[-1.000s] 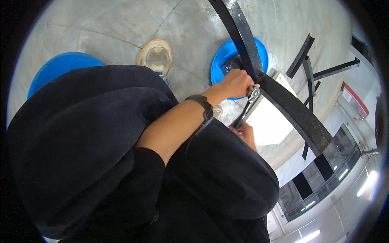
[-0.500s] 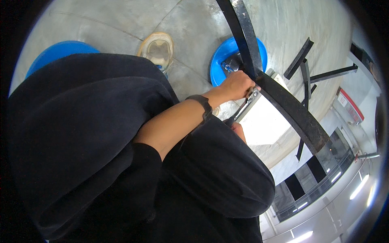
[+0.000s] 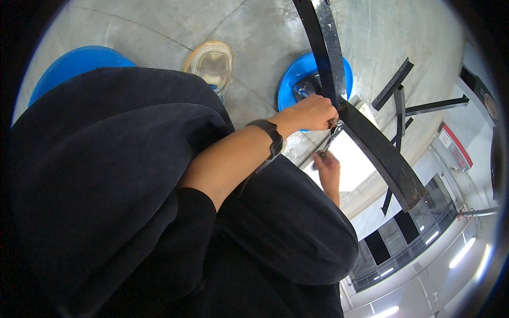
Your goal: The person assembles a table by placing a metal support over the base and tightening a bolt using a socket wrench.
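A wrench (image 3: 333,133) with a silver head meets the black angle-section metal frame (image 3: 384,156) near the joint of its two long bars. My left hand (image 3: 314,112), a dark band on its wrist, is closed round the wrench's head, right beside that joint; its fingertips are partly hidden. Lower down, my right hand (image 3: 329,168) has its fingers curled at the wrench's handle end and is somewhat blurred. Beneath the wrench and the frame lies a bright white flat surface (image 3: 352,161).
A blue round stool or tub (image 3: 286,87) with a dark object on it stands behind the frame. Another blue round thing (image 3: 79,66) is at the left. More black metal bars (image 3: 400,111) stand to the right. My shoe (image 3: 212,64) rests on the grey floor.
My right hand has risen from behind my knee and come into fuller view, and the wrench's handle has swung with it. My left hand stays at the joint.
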The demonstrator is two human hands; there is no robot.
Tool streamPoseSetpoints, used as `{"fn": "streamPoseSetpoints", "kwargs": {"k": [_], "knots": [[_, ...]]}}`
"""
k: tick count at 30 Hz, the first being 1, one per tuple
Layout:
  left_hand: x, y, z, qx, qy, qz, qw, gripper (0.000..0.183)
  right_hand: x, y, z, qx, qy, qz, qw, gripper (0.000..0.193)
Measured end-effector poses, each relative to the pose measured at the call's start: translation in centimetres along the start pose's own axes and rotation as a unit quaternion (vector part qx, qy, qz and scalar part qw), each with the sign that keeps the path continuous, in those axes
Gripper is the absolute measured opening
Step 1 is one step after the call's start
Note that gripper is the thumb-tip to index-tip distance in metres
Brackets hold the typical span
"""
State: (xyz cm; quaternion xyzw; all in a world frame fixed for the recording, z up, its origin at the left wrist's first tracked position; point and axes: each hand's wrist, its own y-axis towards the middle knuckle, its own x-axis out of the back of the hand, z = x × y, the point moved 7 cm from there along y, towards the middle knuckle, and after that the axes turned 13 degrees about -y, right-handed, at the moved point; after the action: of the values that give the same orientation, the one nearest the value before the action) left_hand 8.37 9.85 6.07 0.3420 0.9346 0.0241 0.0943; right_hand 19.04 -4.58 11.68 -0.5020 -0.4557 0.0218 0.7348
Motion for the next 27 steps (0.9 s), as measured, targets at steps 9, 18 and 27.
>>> {"fn": "streamPoseSetpoints", "kwargs": {"k": [9, 18, 27], "knots": [[-0.1, 0.1, 0.5, 0.031, 0.032, 0.006, 0.999, 0.016, 1.7, -0.1, 5.0, 0.086, -0.177, -0.121, 0.973, 0.017], [-1.3, -0.8, 0.9, -0.004, 0.026, 0.03, 0.999, 0.012, -4.2, -0.8, 3.6, 0.03, 0.29, 0.153, 0.944, 0.019], [-1.0, -0.8, 0.5, 0.028, 0.069, 0.078, 0.994, 0.015, 1.8, 0.5, 7.6, 0.137, -0.18, -0.042, 0.973, 0.017]]}}
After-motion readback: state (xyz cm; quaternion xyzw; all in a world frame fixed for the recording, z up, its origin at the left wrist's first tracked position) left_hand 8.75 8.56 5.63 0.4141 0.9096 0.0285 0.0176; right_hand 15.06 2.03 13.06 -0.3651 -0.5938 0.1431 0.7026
